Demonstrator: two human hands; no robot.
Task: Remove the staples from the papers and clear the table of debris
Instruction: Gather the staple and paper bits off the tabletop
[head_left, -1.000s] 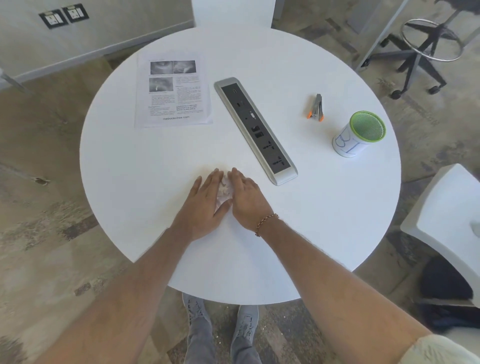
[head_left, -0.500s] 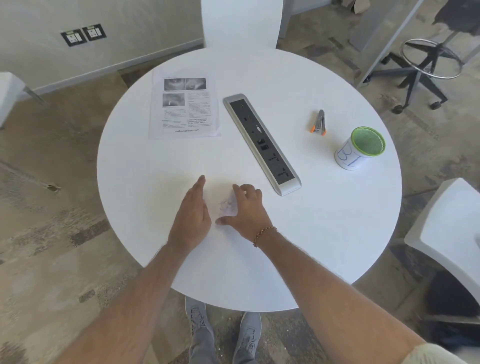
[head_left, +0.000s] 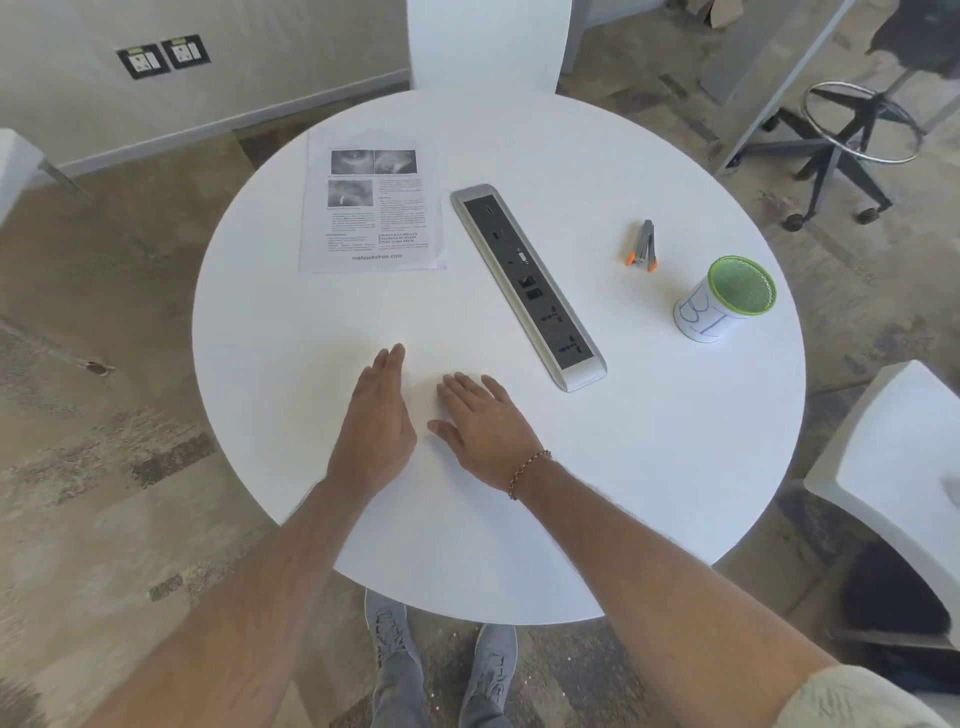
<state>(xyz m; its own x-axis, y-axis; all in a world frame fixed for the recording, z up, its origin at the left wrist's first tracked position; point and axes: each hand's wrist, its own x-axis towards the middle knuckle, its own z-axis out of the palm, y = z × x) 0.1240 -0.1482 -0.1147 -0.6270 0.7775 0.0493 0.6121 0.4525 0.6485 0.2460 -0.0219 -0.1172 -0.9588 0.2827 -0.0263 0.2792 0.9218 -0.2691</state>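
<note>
on the near part of the round white tabletop (head_left: 649, 467) my two hands had drawn apart since half a second before, when a small crumpled white scrap lay between them; i could no longer make that scrap out. my left hand (head_left: 376, 421) stood on its edge, fingers straight and together, holding nothing. my right hand (head_left: 480, 421) lay palm down, fingers spread and relaxed, resting on the surface, nothing visibly gripped. the papers (head_left: 371, 205) lay flat at the far left, beside the power strip (head_left: 527, 283). the staple remover (head_left: 644, 244) sat right of it, near the green-rimmed cup (head_left: 724, 301).
</note>
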